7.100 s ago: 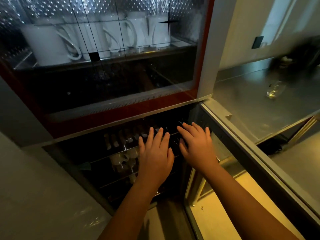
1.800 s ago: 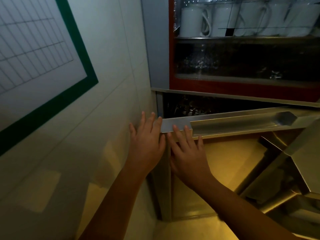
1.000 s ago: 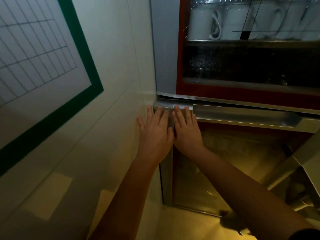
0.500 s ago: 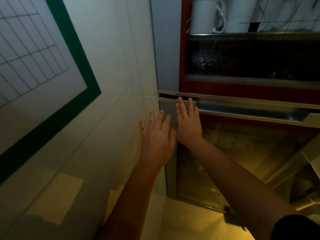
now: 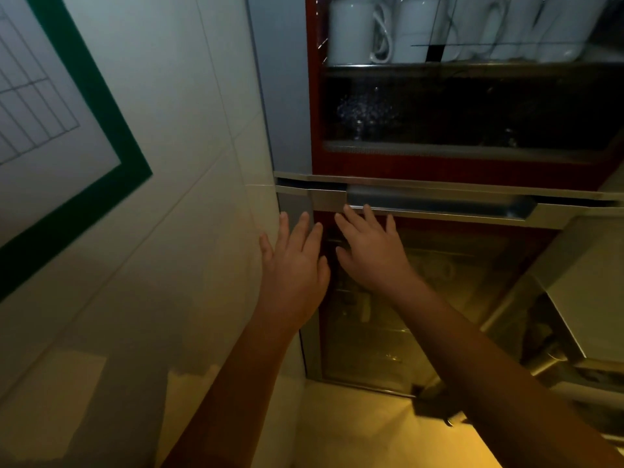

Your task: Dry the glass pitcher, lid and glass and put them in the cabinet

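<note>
The cabinet (image 5: pixel 293 96) has a red-framed glass upper door and a lower glass door (image 5: pixel 422 298) with a long metal handle strip (image 5: pixel 439 204) along its top. The lower door lies flush with the cabinet front. My left hand (image 5: pixel 293 261) is flat with straight fingers near the door's left edge. My right hand (image 5: pixel 371 251) is spread beside it, fingertips just under the handle strip. Both hands hold nothing. No pitcher, lid or glass is visible; the cabinet's dark inside shows only faint glints.
White mugs (image 5: pixel 358 32) stand on the upper shelf behind the glass. A tiled wall (image 5: pixel 189 163) with a green-bordered chart (image 5: pixel 60 123) is close on the left. A steel counter edge (image 5: pixel 580 288) juts in at the right. Yellowish floor (image 5: pixel 371 430) lies below.
The lower door has swung from wide open to flush with the cabinet. Both hands have slid a little down from the handle strip over the last second.
</note>
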Demonstrator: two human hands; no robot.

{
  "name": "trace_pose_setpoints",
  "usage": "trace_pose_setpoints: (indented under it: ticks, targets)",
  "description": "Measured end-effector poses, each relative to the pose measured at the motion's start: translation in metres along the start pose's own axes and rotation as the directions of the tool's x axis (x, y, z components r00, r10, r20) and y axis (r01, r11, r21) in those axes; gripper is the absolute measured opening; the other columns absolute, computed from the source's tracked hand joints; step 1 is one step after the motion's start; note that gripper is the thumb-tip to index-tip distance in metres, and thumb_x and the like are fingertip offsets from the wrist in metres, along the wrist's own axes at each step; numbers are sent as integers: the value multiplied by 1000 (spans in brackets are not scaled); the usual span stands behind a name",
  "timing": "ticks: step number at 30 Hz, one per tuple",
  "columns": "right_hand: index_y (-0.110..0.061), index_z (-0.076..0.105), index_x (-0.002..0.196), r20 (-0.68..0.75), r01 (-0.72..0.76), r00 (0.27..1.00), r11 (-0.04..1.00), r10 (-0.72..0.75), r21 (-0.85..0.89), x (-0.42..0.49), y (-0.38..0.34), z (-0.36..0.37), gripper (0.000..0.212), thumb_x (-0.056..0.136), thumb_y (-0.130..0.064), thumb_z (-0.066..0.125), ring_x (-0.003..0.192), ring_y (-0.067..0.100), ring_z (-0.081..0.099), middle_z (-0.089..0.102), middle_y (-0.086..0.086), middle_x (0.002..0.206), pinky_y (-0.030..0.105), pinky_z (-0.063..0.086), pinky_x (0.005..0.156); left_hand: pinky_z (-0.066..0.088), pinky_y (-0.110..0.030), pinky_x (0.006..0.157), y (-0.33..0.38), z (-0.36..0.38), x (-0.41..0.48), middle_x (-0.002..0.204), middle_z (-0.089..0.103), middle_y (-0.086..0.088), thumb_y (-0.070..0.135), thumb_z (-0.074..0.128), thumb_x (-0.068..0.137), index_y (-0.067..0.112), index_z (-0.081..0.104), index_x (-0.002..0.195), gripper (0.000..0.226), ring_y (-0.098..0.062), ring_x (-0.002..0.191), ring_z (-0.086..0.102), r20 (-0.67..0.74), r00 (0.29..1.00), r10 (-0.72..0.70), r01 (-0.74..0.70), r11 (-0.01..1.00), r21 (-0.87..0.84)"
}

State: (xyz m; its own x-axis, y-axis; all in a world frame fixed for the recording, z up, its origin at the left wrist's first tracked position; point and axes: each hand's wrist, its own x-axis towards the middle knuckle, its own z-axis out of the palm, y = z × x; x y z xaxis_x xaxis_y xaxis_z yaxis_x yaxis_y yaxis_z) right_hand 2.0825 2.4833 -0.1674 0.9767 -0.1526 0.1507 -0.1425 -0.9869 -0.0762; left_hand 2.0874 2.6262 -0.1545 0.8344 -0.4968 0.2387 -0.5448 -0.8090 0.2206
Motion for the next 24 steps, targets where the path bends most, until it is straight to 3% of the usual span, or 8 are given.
trace_pose_setpoints:
  ticks: [10,24]
  targets:
    - [-27,12,148,29,-133,991,988,131,81,-71,29,-12,58,97,-41,36,143,19,8,13,-4,156,44,8,114,0,-47,115,33,17,-9,158,11,-2,32,34,100,20,16,149,54,-21,145,0,28,993,118,-116,991,-71]
    - [-23,28,144,-72,-320,940,933,335,163,-134,72,-33,54,95,-36,44,142,21,15,23,0,153,46,11,114,-13,-34,104,103,32,-11,158,9,0,32,33,100,21,18,149,52,-18,145,-2,73,932,355,-336,922,-192]
